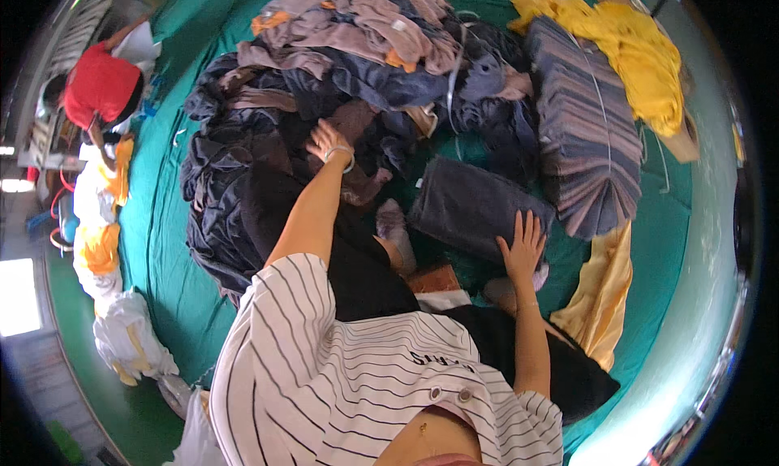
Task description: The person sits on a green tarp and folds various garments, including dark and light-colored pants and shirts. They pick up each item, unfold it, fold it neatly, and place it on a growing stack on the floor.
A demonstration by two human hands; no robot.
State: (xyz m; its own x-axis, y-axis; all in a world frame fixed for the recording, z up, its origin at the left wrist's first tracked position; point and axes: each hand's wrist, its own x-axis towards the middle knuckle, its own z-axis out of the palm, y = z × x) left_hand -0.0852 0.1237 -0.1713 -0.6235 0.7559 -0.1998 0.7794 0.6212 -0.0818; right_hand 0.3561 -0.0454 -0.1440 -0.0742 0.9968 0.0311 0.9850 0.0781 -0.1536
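Note:
My left hand (330,143), with a bracelet at the wrist, is over a large heap of crumpled dark and mauve cloths (341,70). Its fingers are spread beside a brown-mauve cloth (352,122), and I cannot tell whether they touch it. My right hand (524,247) lies flat, fingers apart, on the near right part of a folded dark grey cloth (475,201). That cloth rests on the green sheet in front of my feet, with a small white tag at its left edge. Neither hand grips anything visible.
A strapped stack of folded grey and mauve cloths (584,125) stands at the right, beside yellow fabric (645,58). Golden cloth (599,295) lies near my right knee. White and yellow bundles (97,247) line the left. A person in red (100,85) bends at far left.

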